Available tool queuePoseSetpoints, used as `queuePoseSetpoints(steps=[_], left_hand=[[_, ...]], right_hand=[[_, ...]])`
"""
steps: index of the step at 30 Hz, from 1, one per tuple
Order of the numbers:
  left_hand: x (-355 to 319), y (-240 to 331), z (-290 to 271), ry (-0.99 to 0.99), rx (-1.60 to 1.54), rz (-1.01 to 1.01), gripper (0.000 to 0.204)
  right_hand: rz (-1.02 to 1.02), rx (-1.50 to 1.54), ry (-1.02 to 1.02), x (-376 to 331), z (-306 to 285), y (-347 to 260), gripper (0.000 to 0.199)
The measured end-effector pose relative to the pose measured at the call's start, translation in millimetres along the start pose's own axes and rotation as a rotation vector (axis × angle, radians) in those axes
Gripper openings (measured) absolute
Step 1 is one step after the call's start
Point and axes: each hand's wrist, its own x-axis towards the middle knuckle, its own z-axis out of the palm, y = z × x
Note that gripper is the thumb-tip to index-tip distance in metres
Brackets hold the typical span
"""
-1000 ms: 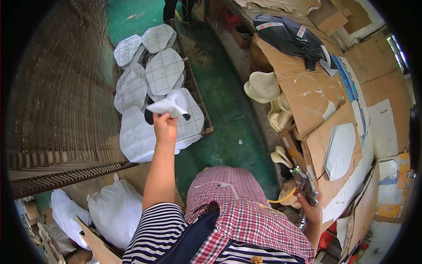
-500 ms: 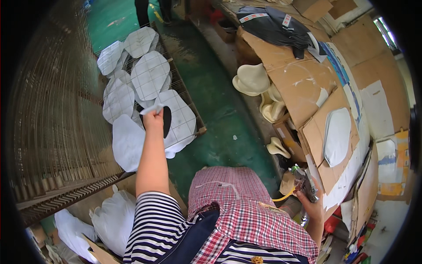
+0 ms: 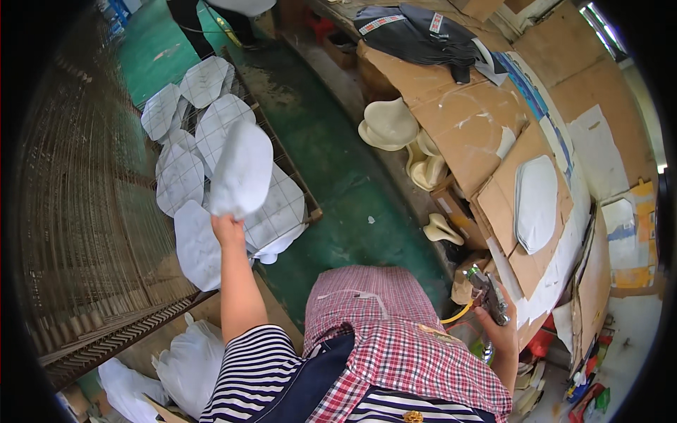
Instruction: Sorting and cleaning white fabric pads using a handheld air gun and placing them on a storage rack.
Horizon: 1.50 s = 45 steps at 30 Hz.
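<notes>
My left hand, arm stretched forward, is closed on the near edge of a white oval fabric piece. That piece stands tilted above a low wire rack. Several similar white pieces lie in overlapping rows on the rack, such as one near its front. At the right, my right hand is wrapped round a metal spray gun with a yellow hose. Nearest to the spray gun is the cardboard-covered bench. A stack of white oval pieces lies on it.
Tall wire racks line the left. Cream moulded saddle-like shapes sit beside the bench, and a dark garment lies at its far end. White bags stand at lower left. Another person's legs show at the far end.
The held piece has swung upright, its white face now showing where a black side was visible. The person at the far end has come closer, with a white shape beside them.
</notes>
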Motion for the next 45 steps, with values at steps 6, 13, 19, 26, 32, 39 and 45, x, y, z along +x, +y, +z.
queuePoseSetpoints(steps=[6,13,19,26,32,39,45], left_hand=[[-38,-81,-63,0.531,0.339,-0.527,0.082],[-58,-175,0,0.189,0.481,-0.664,0.057],[-61,-175,104,-0.126,0.938,-0.552,0.085],[-95,-202,169,-0.317,1.045,-0.614,0.083],[-154,-229,203,-0.505,1.258,-0.651,0.072],[-148,-228,226,-0.589,1.334,-0.628,0.065],[-146,-235,226,-0.504,1.413,-0.593,0.053]], right_hand=[[0.03,0.046,0.053,-11,5,6,0.059],[0.038,0.147,0.359,-49,-45,-2,0.057],[-0.068,0.272,0.743,-69,-96,7,0.052],[-0.026,0.33,0.853,-70,-124,11,0.046],[-0.103,0.355,0.967,-53,-154,22,0.041],[0.011,0.274,0.743,-81,-149,19,0.046],[-0.086,0.39,0.785,-50,-163,21,0.051]])
